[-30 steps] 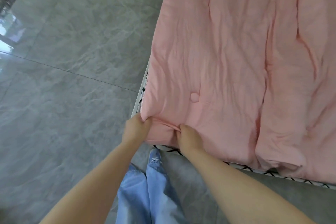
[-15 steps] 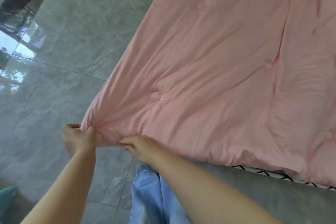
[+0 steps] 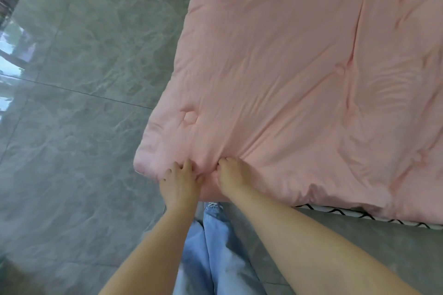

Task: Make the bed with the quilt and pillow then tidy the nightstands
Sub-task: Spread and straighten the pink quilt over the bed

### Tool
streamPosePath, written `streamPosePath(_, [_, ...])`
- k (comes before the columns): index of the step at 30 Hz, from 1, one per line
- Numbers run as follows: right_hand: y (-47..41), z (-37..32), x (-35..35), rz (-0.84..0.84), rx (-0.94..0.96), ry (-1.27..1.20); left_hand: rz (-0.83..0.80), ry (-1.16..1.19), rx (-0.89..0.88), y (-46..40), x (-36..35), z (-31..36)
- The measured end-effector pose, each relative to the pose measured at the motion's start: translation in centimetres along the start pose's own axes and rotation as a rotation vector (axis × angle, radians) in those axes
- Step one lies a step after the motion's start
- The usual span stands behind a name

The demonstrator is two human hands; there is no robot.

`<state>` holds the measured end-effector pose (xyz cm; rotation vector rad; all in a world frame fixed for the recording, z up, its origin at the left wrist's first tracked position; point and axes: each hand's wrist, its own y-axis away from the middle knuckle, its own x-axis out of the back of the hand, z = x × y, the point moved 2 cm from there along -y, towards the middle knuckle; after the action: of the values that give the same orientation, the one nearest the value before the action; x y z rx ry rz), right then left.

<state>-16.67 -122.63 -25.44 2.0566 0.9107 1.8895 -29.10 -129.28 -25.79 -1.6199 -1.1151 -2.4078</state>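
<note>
A pink tufted quilt (image 3: 299, 84) lies spread over the bed and fills the upper right of the view. Its near left corner hangs past the bed's edge over the floor. My left hand (image 3: 180, 181) grips the quilt's near edge just right of that corner. My right hand (image 3: 231, 172) pinches the same edge a short way to the right, almost touching the left one. A strip of the bed's white sheet with a black zigzag pattern (image 3: 374, 217) shows under the quilt at the lower right. No pillow or nightstand is in view.
Glossy grey marble floor tiles (image 3: 79, 115) cover the left and bottom. My legs in light blue jeans (image 3: 213, 251) stand close to the bed's foot, between my forearms.
The quilt corner went out to the left over the floor, then came back. It now lies flatter, and my left hand has shifted from the corner tip to the edge beside my right hand.
</note>
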Motion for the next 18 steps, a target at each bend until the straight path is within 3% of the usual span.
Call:
streamPosePath(3, [0.2,-4.0,1.9,0.134,0.047,-0.348,0.001,0.123,-0.109,-0.4,0.7,-2.7])
streamPosePath(7, [0.8,-9.4,5.8,0.295,0.255,-0.654,0.44,0.42,0.05,-0.5,5.2,-6.3])
streamPosePath(9, [0.1,-9.6,5.7,0.192,0.254,-0.573,0.378,0.34,0.089,-1.6,6.3,-6.8])
streamPosePath(11, [-0.3,-7.6,4.0,-0.061,0.137,-0.331,0.106,0.061,0.036,-2.5,5.6,-6.1])
streamPosePath(13, [0.5,-5.0,2.6,-0.052,0.055,-0.21,-0.117,-0.079,0.027,-2.5,4.8,-4.7])
streamPosePath(14, [1.3,-4.0,2.5,0.078,0.027,-0.234,-0.114,-0.082,0.014,-2.3,4.8,-3.8])
streamPosePath(16, [2.8,-2.3,2.3,0.295,-0.003,-0.241,0.067,0.001,-0.075,-1.9,5.2,-1.4])
streamPosePath(18, [3.9,-0.5,1.7,0.283,-0.016,-0.114,0.217,0.088,-0.311,-0.7,5.8,1.3])
